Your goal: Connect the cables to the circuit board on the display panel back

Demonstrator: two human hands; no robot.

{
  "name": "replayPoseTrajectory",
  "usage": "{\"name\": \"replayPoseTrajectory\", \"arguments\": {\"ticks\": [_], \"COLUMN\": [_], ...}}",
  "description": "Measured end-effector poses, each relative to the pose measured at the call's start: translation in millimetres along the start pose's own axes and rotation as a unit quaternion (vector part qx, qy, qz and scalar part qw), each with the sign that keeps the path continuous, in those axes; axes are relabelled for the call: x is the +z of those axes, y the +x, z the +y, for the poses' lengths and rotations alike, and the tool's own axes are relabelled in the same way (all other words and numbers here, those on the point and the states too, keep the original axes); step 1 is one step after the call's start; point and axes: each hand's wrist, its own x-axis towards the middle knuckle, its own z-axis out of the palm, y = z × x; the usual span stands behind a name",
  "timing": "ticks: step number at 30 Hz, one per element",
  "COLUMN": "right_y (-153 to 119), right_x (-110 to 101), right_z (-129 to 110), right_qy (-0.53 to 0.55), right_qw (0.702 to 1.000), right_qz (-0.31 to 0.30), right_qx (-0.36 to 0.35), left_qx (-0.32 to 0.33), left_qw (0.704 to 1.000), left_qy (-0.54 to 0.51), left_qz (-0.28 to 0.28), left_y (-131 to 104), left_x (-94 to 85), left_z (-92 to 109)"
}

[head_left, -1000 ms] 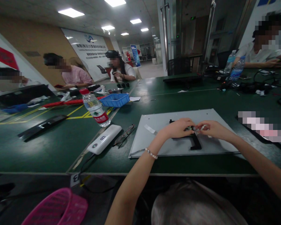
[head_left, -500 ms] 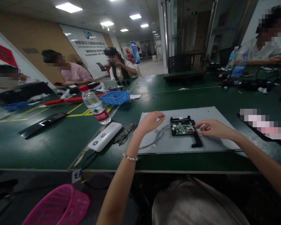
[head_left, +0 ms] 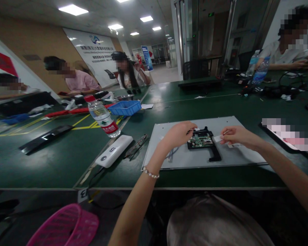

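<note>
A green circuit board in a black frame lies on a light grey panel. At the board's upper left corner is my left hand, its fingers closed together; what they hold, if anything, is too small to tell. To the right of the board, my right hand pinches a small white piece between thumb and fingers. Another whitish piece shows below that hand. Grey cables lie on the panel, partly hidden by my left wrist.
Left of the panel are glasses, a white power bank, a water bottle and a blue tray. A phone lies at right. A pink basket stands below the table edge. Several people sit around.
My left hand has moved right, from above the cables to the board's corner. My right hand has shifted slightly right and now shows a white piece in its fingers.
</note>
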Motion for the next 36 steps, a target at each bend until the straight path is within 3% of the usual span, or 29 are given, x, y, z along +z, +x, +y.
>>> {"name": "replayPoseTrajectory", "arguments": {"ticks": [6, 13, 24, 31, 36], "right_y": [-1.5, 3.8, 3.3, 9.3, 9.6], "right_x": [6.5, 11.1, 20.7, 14.2, 12.5], "right_z": [-2.3, 1.5, 2.4, 8.5, 8.6], "right_qy": [-0.012, -0.073, -0.156, -0.271, -0.277], "right_qw": [0.999, 0.997, 0.987, 0.954, 0.95], "right_qz": [-0.031, -0.017, 0.023, 0.038, 0.041], "right_qx": [0.012, 0.01, -0.04, -0.125, -0.134], "left_qx": [0.086, 0.159, 0.189, 0.186, 0.177], "left_qw": [0.996, 0.985, 0.978, 0.98, 0.981], "left_qy": [-0.001, -0.028, -0.004, -0.005, -0.003], "left_qz": [-0.029, -0.057, -0.084, -0.074, -0.079], "left_y": [33.2, 36.3, 33.2, 32.3, 30.2], "left_x": [9.2, 41.7, 56.8, 58.7, 60.0], "left_z": [23.5, 29.9, 28.3, 28.6, 29.6]}}
